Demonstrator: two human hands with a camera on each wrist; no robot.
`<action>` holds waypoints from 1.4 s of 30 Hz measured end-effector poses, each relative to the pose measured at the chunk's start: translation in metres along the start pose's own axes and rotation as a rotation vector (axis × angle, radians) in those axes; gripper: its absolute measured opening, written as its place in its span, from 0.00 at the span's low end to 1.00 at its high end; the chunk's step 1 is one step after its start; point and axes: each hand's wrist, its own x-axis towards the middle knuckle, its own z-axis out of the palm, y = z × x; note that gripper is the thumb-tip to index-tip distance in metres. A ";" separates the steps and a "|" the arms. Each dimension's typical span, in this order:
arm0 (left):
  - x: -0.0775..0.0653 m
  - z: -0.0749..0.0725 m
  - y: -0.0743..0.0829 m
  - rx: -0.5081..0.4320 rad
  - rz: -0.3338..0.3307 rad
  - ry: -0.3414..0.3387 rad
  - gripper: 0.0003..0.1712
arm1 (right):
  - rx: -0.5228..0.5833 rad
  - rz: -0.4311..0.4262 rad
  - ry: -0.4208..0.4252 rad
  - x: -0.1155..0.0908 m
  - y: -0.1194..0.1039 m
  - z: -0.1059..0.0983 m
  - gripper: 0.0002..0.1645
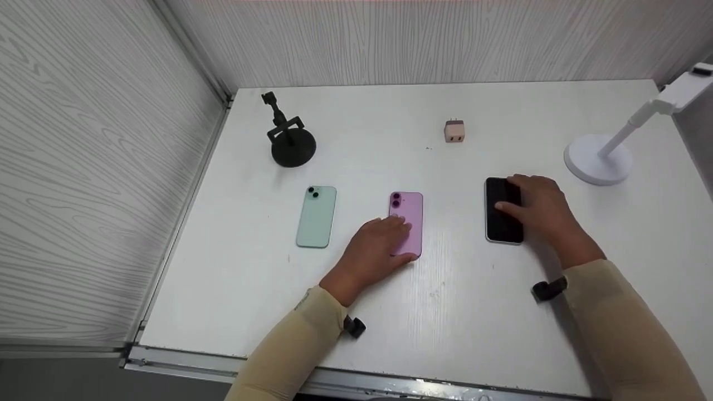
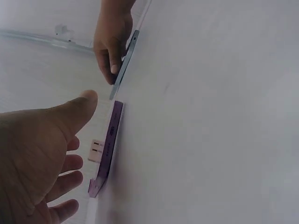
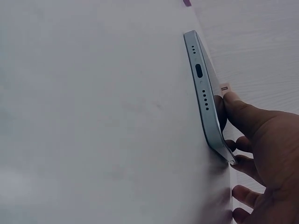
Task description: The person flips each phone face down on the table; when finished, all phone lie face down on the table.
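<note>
My left hand (image 1: 376, 248) lies over the lower left of a pink smartphone (image 1: 413, 214), which rests back up on the white table. In the left wrist view the thumb stands apart from the pink smartphone (image 2: 111, 140) and the fingers are loosely bent. A smartphone with a black screen (image 1: 501, 223) lies face up to the right. My right hand (image 1: 543, 211) pinches its right side, thumb over the screen and fingertips at the edge. The right wrist view shows the charging port end of this smartphone (image 3: 200, 88). Contact under the left fingers is hidden.
A mint green smartphone (image 1: 316, 220) lies back up at the left. Behind are a black stand (image 1: 293, 147) and a small pink plug adapter (image 1: 454, 132). A white stand (image 1: 599, 160) rises at the right. Grey panels (image 1: 390, 44) border the white table (image 1: 362, 139).
</note>
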 end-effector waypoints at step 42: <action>0.064 0.040 0.098 0.092 0.038 -0.102 0.51 | 0.014 0.025 0.025 -0.030 -0.003 0.010 0.47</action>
